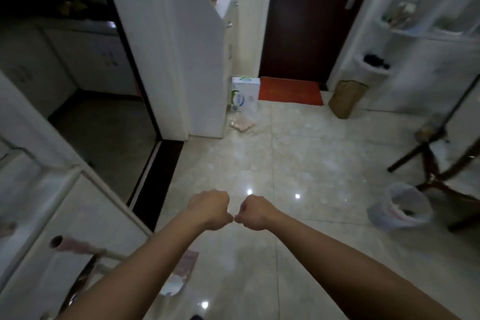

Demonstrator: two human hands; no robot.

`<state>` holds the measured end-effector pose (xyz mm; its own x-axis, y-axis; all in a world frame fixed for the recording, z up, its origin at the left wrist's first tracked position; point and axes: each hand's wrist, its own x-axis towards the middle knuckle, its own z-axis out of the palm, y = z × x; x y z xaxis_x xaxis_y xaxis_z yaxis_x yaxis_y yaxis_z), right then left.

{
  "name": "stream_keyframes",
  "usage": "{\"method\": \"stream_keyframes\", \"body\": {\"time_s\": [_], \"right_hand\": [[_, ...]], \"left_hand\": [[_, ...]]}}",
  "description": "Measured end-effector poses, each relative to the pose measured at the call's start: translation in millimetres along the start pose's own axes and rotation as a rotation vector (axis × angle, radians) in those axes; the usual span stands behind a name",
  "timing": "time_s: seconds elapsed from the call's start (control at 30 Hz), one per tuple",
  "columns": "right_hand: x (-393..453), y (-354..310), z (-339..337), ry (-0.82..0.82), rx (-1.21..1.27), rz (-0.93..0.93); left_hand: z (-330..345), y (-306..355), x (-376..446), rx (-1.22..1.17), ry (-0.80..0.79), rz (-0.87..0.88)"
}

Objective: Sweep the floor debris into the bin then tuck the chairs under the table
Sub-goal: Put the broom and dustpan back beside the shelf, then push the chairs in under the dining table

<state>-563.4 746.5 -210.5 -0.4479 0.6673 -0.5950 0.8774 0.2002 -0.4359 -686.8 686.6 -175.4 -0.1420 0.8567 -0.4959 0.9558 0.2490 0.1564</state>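
Both arms reach fwd over a glossy pale beige tiled floor [298, 163] w/ light reflections on it. Left hand [210, 208] & right hand [255, 212] are both clenched into fists, knuckles touching, holding nothing. Bin: a small round waste bin lined w/ a translucent plastic bag [400, 206] stands on the floor at right, just beside the dark wooden chair legs [431, 163]; some dark bits lie inside it. Debris: a crumpled pale pink & clear plastic wrapper [241, 123] lies on the floor by the foot of the white cabinet [197, 60], just in front of a white & green carton box [244, 95]. Another flat pinkish packet w/ white scrap [179, 278] lies on the floor under the left forearm. A pink-handled tool w/ a pale shaft [78, 245] leans near the white unit at bottom left; can't tell if it's the broom. Room: dark brown door w/ a metal handle [309, 18] at the back, red doormat [291, 91] in front of it, brown paper bag [346, 99] near the white open shelf unit [415, 34] on the right. Left side opens into a dim room w/ grey floor & white low cupboards [78, 60], past a dark threshold strip [158, 179].
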Motion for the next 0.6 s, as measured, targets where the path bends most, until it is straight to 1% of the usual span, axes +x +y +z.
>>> {"method": "stream_keyframes", "body": {"time_s": [0.13,0.2,0.4,0.5,0.6], "right_hand": [[-41,89,-49,0.039,0.136,0.104],[-63,136,-68,0.114,0.175,0.148],[-105,258,-122,0.202,0.15,0.286],[-115,308,-145,0.271,0.224,0.34],[-117,349,-166,0.277,0.303,0.402]], "left_hand": [[-6,96,28,0.084,0.001,0.082],[-1,147,38,0.101,-0.011,0.12],[-1,282,68,0.135,-0.145,0.323],[-12,336,86,0.202,-0.154,0.345],[-24,381,106,0.277,-0.144,0.336]]}}
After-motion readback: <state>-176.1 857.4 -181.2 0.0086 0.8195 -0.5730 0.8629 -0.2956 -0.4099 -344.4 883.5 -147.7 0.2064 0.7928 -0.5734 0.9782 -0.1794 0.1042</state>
